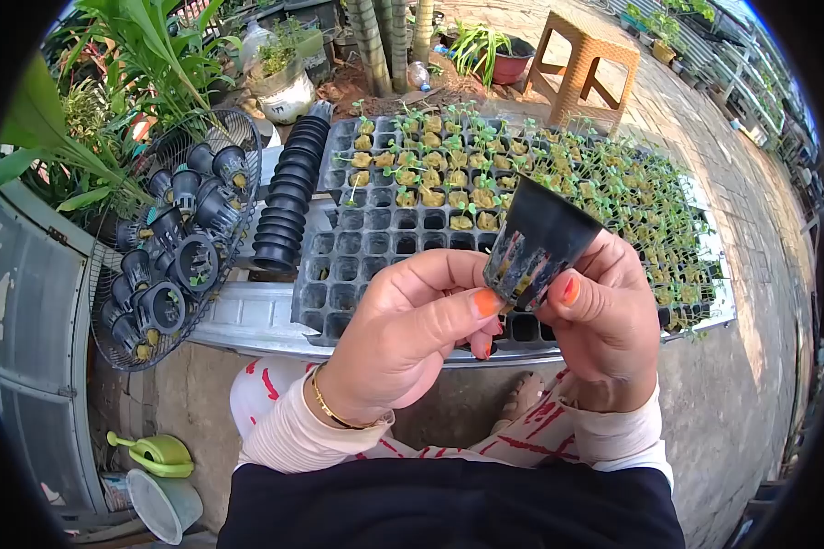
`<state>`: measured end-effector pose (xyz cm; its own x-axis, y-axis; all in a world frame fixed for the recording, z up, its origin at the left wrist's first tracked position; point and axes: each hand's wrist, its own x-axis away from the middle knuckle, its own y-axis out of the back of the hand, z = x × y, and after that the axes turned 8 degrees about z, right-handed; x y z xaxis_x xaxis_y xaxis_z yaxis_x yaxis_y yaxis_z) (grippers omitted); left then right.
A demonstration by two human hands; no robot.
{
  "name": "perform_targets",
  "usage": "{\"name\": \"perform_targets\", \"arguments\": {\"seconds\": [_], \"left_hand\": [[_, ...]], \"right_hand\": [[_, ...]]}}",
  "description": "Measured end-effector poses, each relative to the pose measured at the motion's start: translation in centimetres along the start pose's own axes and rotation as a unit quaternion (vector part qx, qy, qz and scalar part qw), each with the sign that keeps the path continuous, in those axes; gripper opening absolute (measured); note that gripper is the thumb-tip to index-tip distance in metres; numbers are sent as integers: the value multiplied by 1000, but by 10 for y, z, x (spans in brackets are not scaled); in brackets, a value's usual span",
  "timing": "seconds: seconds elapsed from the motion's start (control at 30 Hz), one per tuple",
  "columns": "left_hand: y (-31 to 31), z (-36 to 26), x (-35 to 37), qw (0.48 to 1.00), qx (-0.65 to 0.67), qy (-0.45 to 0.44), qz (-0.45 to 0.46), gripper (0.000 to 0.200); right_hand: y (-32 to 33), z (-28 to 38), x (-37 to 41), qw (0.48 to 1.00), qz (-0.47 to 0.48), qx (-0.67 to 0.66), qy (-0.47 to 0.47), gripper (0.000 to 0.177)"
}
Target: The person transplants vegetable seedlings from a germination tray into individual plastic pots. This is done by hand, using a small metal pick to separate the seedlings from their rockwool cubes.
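One black net cup (542,240) was gripped right of centre by fingers of left hand (412,334) near base, right hand (613,325) alongside; rim tilted upper right.

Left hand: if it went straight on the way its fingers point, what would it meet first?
The black cup, which the left hand seems to touch; then probably the right hand, though depth is unclear.
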<state>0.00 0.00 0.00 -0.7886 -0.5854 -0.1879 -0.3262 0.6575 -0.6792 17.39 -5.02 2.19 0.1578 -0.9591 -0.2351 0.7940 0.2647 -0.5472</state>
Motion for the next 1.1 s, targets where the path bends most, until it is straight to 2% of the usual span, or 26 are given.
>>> {"name": "perform_targets", "arguments": {"seconds": [0.17, 0.43, 0.5, 0.53, 0.57, 0.6, 0.63, 0.67, 0.7, 0.77, 0.8, 0.87, 0.97, 1.03, 1.07, 1.1], "left_hand": [[-3, 4, -1, 1000, -12, -10, -14, 25], [-4, 8, -1, 999, -26, -26, -15, 25], [-6, 7, -1, 999, -33, -24, -18, 26], [-5, 5, -2, 996, -79, -37, -22, 26], [-5, 3, -3, 991, -124, -49, -27, 26], [0, 2, -3, 979, -187, -74, -17, 27], [4, 1, -3, 980, -186, -72, -17, 27], [8, -2, -5, 947, -296, -119, -17, 29], [13, -4, -6, 901, -401, -163, -20, 32], [15, -13, -4, 842, -502, -194, -30, 38], [17, -14, -4, 843, -495, -209, -25, 40], [18, -17, -4, 843, -489, -224, -20, 43], [15, -18, -2, 814, -524, -251, 4, 52], [13, -17, -2, 824, -507, -252, 36, 62], [7, -11, 0, 866, -438, -239, 30, 66], [5, -8, -1, 866, -438, -239, 31, 66]], "right_hand": [[-3, -2, 1, 999, 11, 15, 40, 33], [-8, 6, 3, 998, 14, 61, 29, 40], [-8, 8, 6, 986, 20, 150, 67, 43], [-9, 5, 7, 973, 7, 207, 102, 44], [-7, 5, 6, 972, 7, 209, 105, 44], [-6, 4, 5, 943, -2, 297, 149, 42], [-5, 4, 6, 905, -12, 380, 189, 39], [-6, 13, 8, 853, -28, 495, 161, 35], [-7, 13, 8, 853, -30, 495, 161, 35], [-11, 11, 5, 787, -48, 577, 210, 37], [-6, 8, 1, 765, -32, 592, 253, 41], [-9, 8, 2, 766, -39, 594, 242, 40], [-10, 7, 2, 774, -47, 590, 226, 41], [-10, 7, 2, 778, -48, 585, 225, 41], [-12, 7, 3, 796, -41, 570, 200, 42], [-13, 7, 4, 813, -34, 555, 175, 43]]}}
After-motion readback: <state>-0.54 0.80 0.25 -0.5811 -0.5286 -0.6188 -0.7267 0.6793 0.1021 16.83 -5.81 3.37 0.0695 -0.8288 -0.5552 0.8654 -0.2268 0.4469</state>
